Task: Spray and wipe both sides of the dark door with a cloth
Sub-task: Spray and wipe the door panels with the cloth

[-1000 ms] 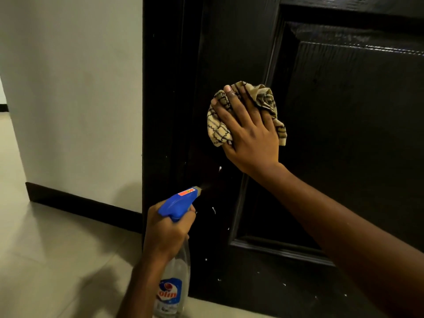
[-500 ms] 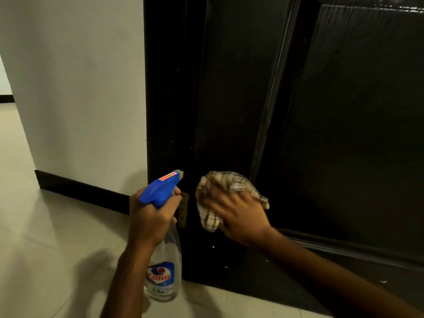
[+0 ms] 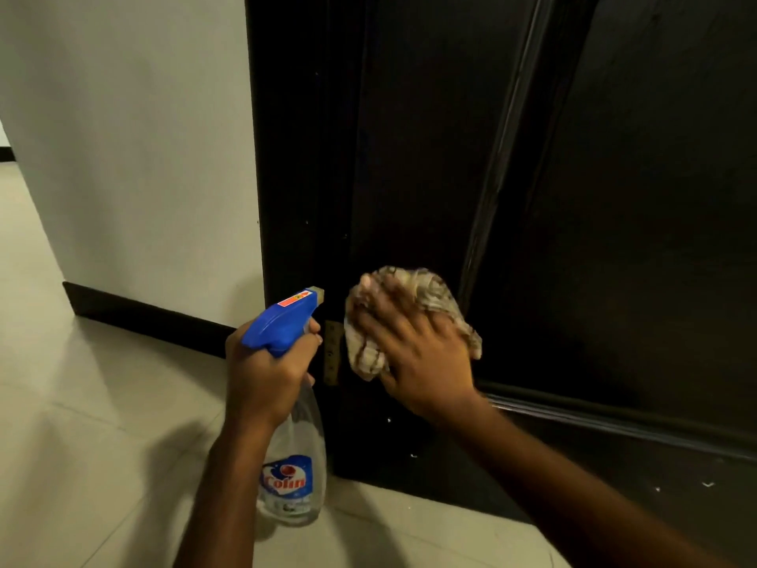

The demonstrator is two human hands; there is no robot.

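Now we press the cloth (image 3: 434, 291) against the dark door (image 3: 614, 239), low near its left edge, just beside the brass hinge (image 3: 332, 354). Our right hand (image 3: 418, 358) lies on it with fingers spread flat, though some blur hides details. Our left hand (image 3: 266, 383) curls its fingers round the neck of the spray bottle (image 3: 293, 477). We judge the cloth soft and light, easy to bunch under the palm. The bottle may be slippery when wet, so the neck is the safest hold.
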